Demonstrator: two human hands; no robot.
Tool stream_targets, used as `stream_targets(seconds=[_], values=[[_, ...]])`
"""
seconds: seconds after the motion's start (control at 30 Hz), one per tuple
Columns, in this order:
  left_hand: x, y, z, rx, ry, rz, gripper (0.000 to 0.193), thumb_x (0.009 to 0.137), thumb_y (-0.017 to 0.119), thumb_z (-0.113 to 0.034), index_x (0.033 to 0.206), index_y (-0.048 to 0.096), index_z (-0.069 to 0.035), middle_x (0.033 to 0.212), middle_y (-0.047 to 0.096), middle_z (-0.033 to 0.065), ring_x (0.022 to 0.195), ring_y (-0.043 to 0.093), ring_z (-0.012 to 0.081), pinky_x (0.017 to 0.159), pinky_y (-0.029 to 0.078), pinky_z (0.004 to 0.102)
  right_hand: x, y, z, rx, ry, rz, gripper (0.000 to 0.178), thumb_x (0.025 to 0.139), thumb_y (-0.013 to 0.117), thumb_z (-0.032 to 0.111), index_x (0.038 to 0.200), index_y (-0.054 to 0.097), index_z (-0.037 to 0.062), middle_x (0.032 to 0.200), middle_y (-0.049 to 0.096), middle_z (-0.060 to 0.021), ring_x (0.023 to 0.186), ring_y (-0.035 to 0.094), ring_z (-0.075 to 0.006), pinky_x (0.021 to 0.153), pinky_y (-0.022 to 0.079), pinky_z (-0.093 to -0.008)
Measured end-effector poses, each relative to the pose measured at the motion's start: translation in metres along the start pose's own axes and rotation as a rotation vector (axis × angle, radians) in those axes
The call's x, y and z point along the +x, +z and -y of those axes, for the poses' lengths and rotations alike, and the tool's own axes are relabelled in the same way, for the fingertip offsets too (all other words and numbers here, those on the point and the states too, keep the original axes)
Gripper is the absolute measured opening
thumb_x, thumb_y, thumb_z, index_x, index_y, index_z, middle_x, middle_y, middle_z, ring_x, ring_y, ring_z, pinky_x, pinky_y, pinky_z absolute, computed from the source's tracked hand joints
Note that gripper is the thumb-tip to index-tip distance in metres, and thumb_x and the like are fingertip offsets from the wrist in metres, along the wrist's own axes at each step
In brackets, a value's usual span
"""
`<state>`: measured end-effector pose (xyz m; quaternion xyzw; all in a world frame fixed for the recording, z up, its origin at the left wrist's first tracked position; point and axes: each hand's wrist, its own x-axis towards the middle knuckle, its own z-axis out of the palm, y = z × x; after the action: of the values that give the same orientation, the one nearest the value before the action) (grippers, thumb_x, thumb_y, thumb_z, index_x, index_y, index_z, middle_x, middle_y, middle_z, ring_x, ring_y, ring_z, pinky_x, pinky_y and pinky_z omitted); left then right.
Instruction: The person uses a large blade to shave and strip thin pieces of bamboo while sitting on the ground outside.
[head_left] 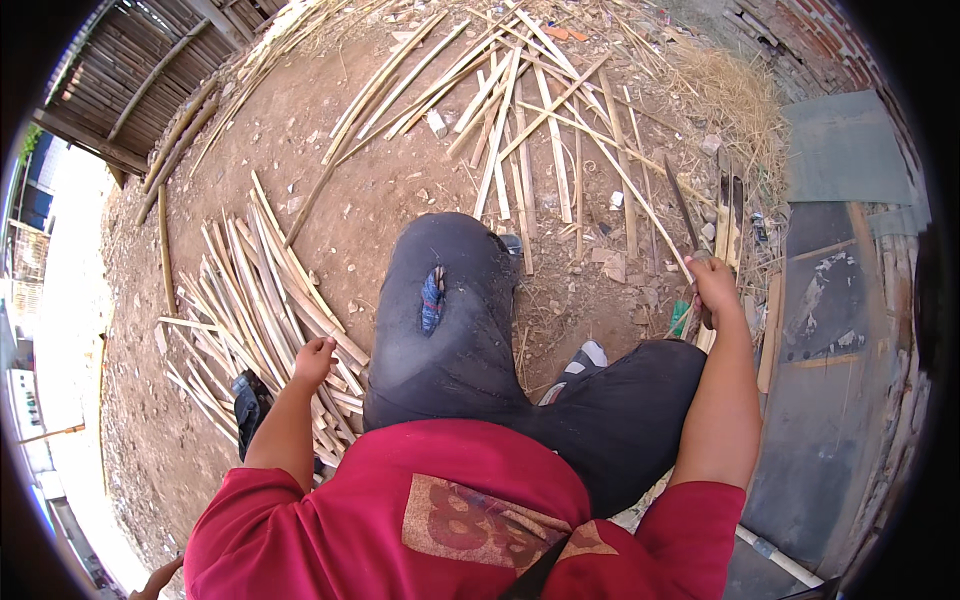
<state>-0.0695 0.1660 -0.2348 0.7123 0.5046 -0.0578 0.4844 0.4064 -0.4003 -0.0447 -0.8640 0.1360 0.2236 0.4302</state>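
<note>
My right hand (714, 285) is closed round the handle of a machete (684, 205), its dark narrow blade pointing away from me. A long pale wooden strip (640, 200) ends at the thumb of that hand; whether it is gripped too, I cannot tell. My left hand (316, 362) has its fingers curled together over the near right side of a pile of split wooden strips (250, 290). Anything between those fingers is too small to make out. A dark cloth-like thing (251, 405) lies beside my left forearm.
More loose strips (500, 140) lie crisscrossed on the dirt ahead. Dry straw (725, 85) and dark sheets (820, 300) line the right side. A slatted fence (130, 75) stands at far left. My bent legs (445, 320) fill the middle, a grey-white shoe (588, 362) between them.
</note>
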Motion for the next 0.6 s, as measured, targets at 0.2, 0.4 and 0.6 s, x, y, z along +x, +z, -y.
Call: stream_targets(seconds=[0.2, 0.4, 0.6], values=[[-0.013, 0.003, -0.057, 0.042, 0.05, 0.043, 0.042, 0.104, 0.059, -0.038, 0.118, 0.066, 0.002, 0.105, 0.071, 0.0102, 0.083, 0.072, 0.0196, 0.067, 0.054, 0.0322, 0.007, -0.027, -0.039, 0.125, -0.015, 0.101, 0.03, 0.093, 0.07, 0.026, 0.109, 0.057, 0.004, 0.074, 0.052, -0.0002, 0.052, 0.047, -0.0111, 0.048, 0.041, -0.0312], [0.046, 0.062, -0.172, 0.28, 0.227, 0.154, 0.046, 0.103, 0.06, -0.039, 0.118, 0.067, 0.004, 0.103, 0.072, 0.0102, 0.086, 0.072, 0.0192, 0.075, 0.054, 0.0343, -0.008, -0.048, -0.056, 0.135, -0.021, 0.089, 0.024, 0.092, 0.069, 0.023, 0.105, 0.06, 0.0046, 0.077, 0.056, -0.0001, 0.056, 0.05, -0.0092, 0.052, 0.046, -0.0293], [0.116, 0.153, -0.277, 0.523, 0.507, 0.228, 0.04, 0.099, 0.065, -0.04, 0.118, 0.07, -0.004, 0.091, 0.075, 0.0133, 0.081, 0.074, 0.0226, 0.077, 0.055, 0.0386, 0.045, -0.058, -0.053, -0.049, 0.043, 0.104, 0.022, 0.094, 0.067, 0.024, 0.099, 0.063, 0.0031, 0.072, 0.057, -0.0021, 0.051, 0.051, -0.0109, 0.045, 0.04, -0.0284]])
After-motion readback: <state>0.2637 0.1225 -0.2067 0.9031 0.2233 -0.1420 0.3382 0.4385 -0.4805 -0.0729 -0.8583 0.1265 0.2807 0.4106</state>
